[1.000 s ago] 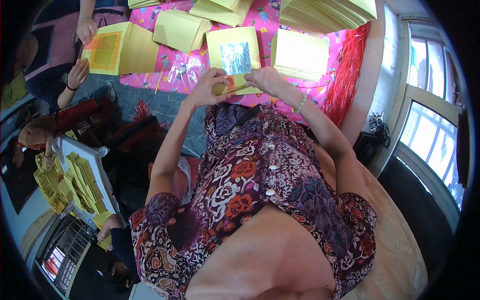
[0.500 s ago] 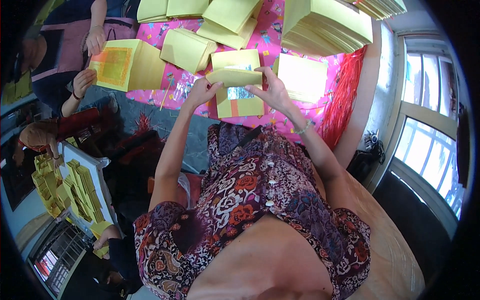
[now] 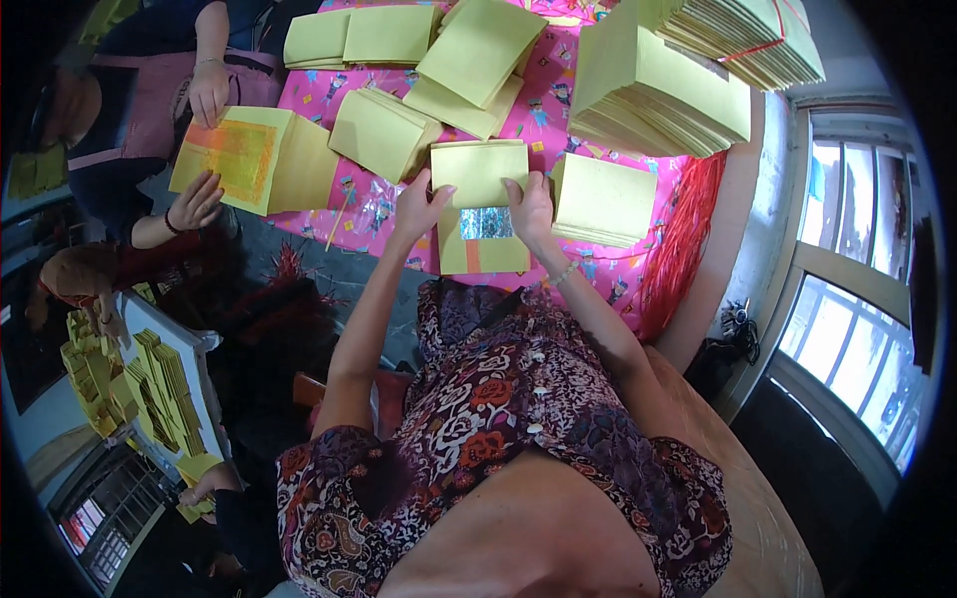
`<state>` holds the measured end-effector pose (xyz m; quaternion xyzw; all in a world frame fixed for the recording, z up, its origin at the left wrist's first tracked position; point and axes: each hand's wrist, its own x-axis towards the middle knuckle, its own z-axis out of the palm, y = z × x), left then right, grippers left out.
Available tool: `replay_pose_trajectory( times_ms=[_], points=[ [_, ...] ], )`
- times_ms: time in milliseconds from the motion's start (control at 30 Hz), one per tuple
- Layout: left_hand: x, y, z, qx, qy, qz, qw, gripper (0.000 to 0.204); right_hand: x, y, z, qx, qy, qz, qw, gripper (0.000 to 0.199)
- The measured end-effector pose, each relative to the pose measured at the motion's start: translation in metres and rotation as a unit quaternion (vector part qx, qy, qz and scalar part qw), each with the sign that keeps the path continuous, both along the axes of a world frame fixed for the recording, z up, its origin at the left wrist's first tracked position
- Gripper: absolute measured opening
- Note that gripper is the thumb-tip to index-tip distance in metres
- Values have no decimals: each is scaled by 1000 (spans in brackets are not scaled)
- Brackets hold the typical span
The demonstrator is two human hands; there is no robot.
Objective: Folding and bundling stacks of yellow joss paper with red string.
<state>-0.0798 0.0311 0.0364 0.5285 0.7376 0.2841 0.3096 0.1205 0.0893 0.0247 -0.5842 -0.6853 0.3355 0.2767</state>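
Note:
A folded piece of yellow paper (image 3: 480,171) lies in front of me, its near edge between my two hands. My left hand (image 3: 423,206) grips its left side, thumb on top. On the right side, my right hand (image 3: 533,206) holds it the same way. Below the fold shows the near part of a yellow sheet (image 3: 454,257), with a shiny silver patch (image 3: 483,223) and an orange stripe. A stack of folded yellow papers (image 3: 603,199) sits just right of my right hand, and another folded stack (image 3: 381,135) lies beyond my left hand.
The pink patterned tablecloth (image 3: 543,105) carries more yellow paper stacks (image 3: 483,50) and a tall pile (image 3: 653,85). Red strands (image 3: 683,234) hang at the right. At the left, another person's hands (image 3: 207,95) handle a yellow sheet with an orange print (image 3: 231,164).
The raised yellow flap is now folded down flat toward me. My hands have shifted to its near side corners. The view has tilted, so the table appears lower.

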Motion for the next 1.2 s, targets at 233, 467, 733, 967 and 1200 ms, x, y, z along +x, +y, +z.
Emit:
replay_pose_trajectory(
  times_ms=[233,467,733,967,1200],
  points=[
    [10,8,-7,52,24,78,995,30,-5,11,-5,5,-71,-27,997,38],
    [20,12,-11,140,-7,121,983,37,-7,18,7,-17,-88,-19,996,37],
    [35,18,1,136,31,140,980,42,-6,25,1,14,-127,-23,991,38],
    [28,22,-4,130,86,71,985,34,-7,28,-3,6,-147,-23,989,39],
    [27,25,-13,117,84,76,987,32,-4,30,-6,0,-141,-20,990,39]
  ],
)
